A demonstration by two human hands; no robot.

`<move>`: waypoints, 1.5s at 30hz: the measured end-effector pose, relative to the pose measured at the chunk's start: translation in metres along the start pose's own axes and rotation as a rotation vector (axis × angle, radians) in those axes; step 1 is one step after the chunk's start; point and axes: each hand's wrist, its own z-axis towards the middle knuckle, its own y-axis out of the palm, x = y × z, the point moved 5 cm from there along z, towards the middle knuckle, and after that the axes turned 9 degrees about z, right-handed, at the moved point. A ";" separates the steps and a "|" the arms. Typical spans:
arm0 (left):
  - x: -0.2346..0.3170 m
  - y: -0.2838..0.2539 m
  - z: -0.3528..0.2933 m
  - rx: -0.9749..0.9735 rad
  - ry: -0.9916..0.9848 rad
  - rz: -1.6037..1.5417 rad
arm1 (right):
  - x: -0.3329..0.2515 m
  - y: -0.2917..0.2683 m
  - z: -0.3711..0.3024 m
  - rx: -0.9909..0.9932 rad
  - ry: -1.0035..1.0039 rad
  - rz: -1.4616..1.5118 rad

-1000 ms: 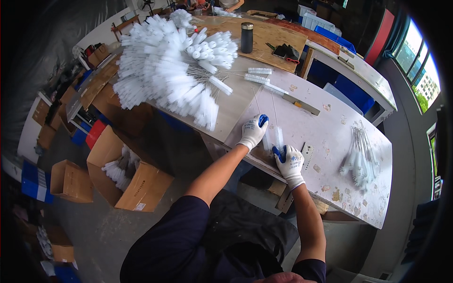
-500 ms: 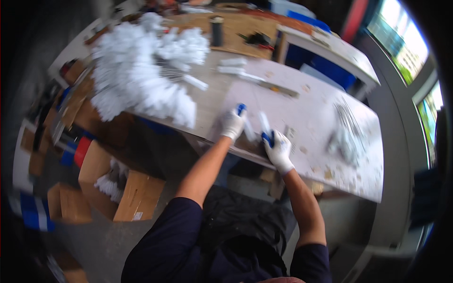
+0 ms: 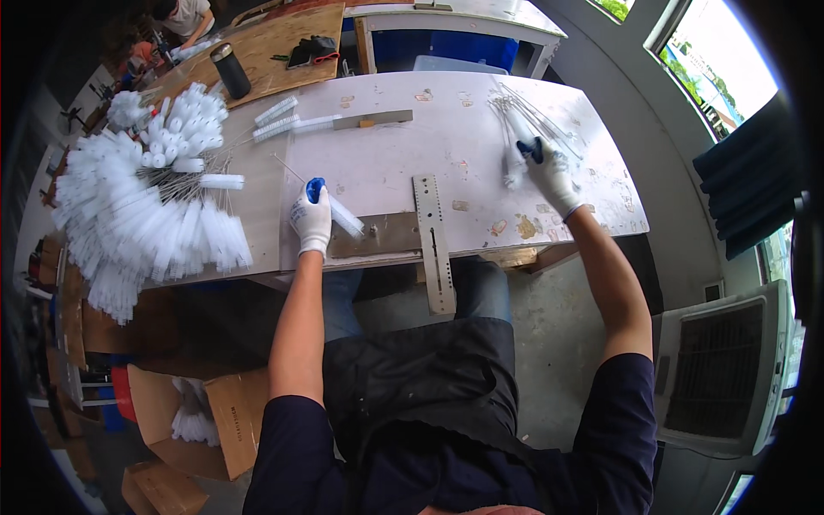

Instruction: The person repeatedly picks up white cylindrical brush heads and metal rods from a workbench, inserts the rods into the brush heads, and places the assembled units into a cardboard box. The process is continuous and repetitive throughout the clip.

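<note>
My left hand (image 3: pixel 312 219), in a white glove with blue fingertips, is closed around a tube brush (image 3: pixel 346 219) with white bristles and a thin wire stem. The brush slants over a flat metal plate (image 3: pixel 378 235) at the table's front edge. On the right, my right hand (image 3: pixel 558 178), gloved the same way, has its fingers closed on a white tube brush (image 3: pixel 518 126), slightly blurred. It is over a small bunch of wire-stemmed brushes (image 3: pixel 513 174). A perforated metal bar (image 3: pixel 433 245) lies between my hands, across the plate, overhanging the edge.
A big heap of white brushes (image 3: pixel 163 219) covers the table's left end. Behind my left hand lie loose brushes (image 3: pixel 276 127) and a metal strip (image 3: pixel 378 118). A dark tumbler (image 3: pixel 230 72) stands farther back. An open carton (image 3: pixel 245 421) sits low on the left. Another person (image 3: pixel 184 19) works far left.
My right hand has moved from the table's front middle to the brushes on the right. My left hand has shifted left, still with a brush. The view has turned and steadied.
</note>
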 end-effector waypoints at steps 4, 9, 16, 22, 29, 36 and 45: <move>-0.008 -0.006 0.002 0.008 -0.010 -0.020 | 0.025 -0.031 0.024 0.002 -0.021 -0.205; 0.000 0.005 0.000 -0.010 -0.011 0.025 | 0.091 -0.049 0.026 0.012 0.133 -0.402; 0.005 0.001 -0.004 -0.030 0.000 0.062 | 0.032 -0.039 -0.001 0.370 -0.300 -0.065; -0.002 -0.012 -0.003 -0.027 -0.060 0.099 | -0.145 0.054 -0.069 -0.172 -0.449 0.306; 0.009 -0.014 -0.007 0.002 -0.035 -0.022 | -0.259 0.134 -0.085 -0.429 -0.314 0.342; -0.013 -0.012 -0.007 0.129 -0.057 -0.245 | -0.288 0.175 -0.083 -0.679 -0.304 0.228; 0.006 -0.035 -0.009 0.216 0.003 -0.338 | -0.293 0.195 -0.081 -0.702 -0.341 0.189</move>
